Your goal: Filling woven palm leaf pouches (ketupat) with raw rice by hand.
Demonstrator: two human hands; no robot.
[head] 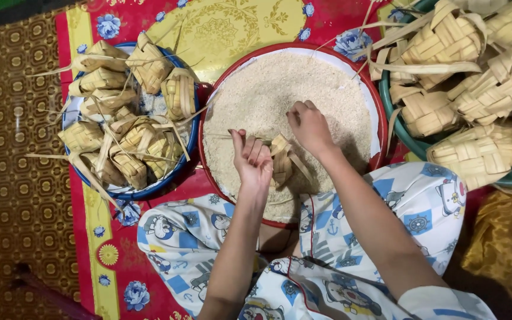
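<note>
A round red-rimmed basin (379, 118) full of white uncooked rice (268, 89) sits in front of my knees. My left hand (251, 157) grips a woven palm-leaf pouch (282, 160) by its side, holding it just over the rice near the basin's front. My right hand (309, 125) is cupped with fingers bent, resting on the rice right above the pouch's top. Whether it holds grains is hidden.
A blue-rimmed bowl (192, 145) at the left holds several woven pouches (125, 127) with long leaf strips sticking out. A green basin (407, 142) at the right is piled with more pouches (475, 77). A red flowered mat (93, 237) lies beneath; yellow cloth (502, 243) at right.
</note>
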